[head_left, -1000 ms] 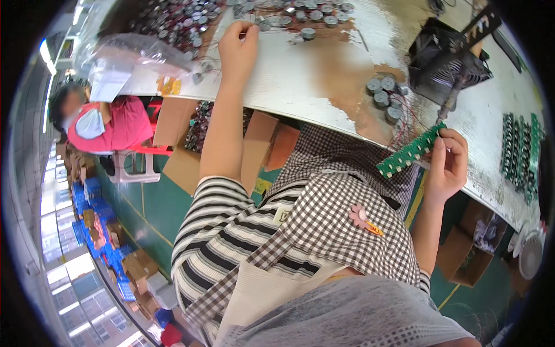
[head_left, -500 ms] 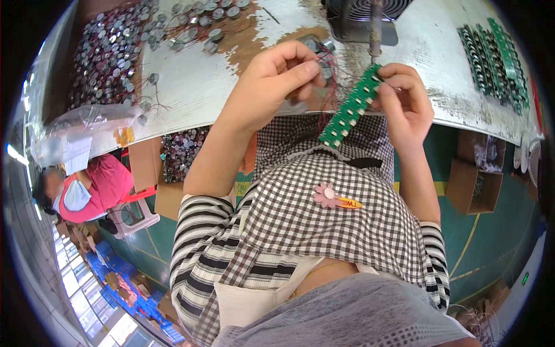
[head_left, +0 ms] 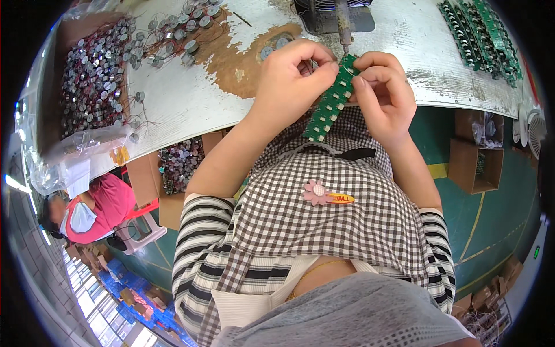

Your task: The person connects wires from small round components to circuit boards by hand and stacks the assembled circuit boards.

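A long green circuit board [head_left: 328,110] with rows of small pale parts slants across the table's front edge. My right hand [head_left: 386,92] pinches its upper right side between thumb and fingers. My left hand [head_left: 298,78] is closed at the board's upper left edge, thumb and forefinger pressed together. A thin wire [head_left: 349,70] shows by those fingertips; the rest is hidden behind the hand. Just above the board's top end, the soldering iron [head_left: 344,29] points downward, its tip close to the board. Small round motors [head_left: 281,43] lie beside my left knuckles.
A box [head_left: 92,81] of small silver motors with red wires stands at the left; loose motors [head_left: 191,46] lie next to it. More green boards [head_left: 483,43] are stacked at far right. A black fan [head_left: 324,14] stands behind the iron. Another person [head_left: 101,205] sits at lower left.
My left hand has moved right, from beside the board to its upper edge. The board's top end is now nearer the iron's tip. The whole view has shifted slightly.
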Available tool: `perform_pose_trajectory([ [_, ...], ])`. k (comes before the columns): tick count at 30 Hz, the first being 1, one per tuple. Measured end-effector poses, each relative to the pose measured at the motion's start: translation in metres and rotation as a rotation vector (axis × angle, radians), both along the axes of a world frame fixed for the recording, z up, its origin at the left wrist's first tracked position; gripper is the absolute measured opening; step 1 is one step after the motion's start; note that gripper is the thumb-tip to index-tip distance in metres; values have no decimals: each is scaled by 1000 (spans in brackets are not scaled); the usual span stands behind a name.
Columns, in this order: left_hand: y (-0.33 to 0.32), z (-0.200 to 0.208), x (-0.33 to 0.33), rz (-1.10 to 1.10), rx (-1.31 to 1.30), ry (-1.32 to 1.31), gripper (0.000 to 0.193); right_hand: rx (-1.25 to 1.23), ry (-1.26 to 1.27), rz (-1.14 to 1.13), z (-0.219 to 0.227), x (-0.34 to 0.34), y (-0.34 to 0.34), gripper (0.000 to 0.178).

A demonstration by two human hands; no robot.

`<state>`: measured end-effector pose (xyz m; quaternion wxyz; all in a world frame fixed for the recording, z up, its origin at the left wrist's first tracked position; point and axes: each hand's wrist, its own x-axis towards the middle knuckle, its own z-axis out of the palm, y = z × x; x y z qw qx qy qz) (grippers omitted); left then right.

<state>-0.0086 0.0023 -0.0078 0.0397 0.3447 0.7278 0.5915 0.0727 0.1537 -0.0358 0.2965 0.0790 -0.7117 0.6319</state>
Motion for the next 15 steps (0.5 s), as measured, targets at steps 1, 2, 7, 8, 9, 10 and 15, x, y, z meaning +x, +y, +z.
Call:
perform_pose_trajectory([
  [1,1,1,1,18,-40,-188,11,27,12,-16,1,-1,0,9],
  [2,1,3,2,37,-79,-376,11,44,18,-27,3,-1,1,8],
  [7,6,10,4,64,-61,-419,12,105,13,-86,8,-3,1,8],
  [8,8,10,4,67,-48,-392,11,101,17,-86,9,-4,1,8],
  [9,9,11,4,67,-48,-393,11,112,18,-92,9,-4,2,8],
  [10,10,11,3,68,-31,-360,11,135,28,-110,9,-6,2,9],
  [15,11,11,5,110,47,-375,9,194,93,-127,11,-8,4,9],
])
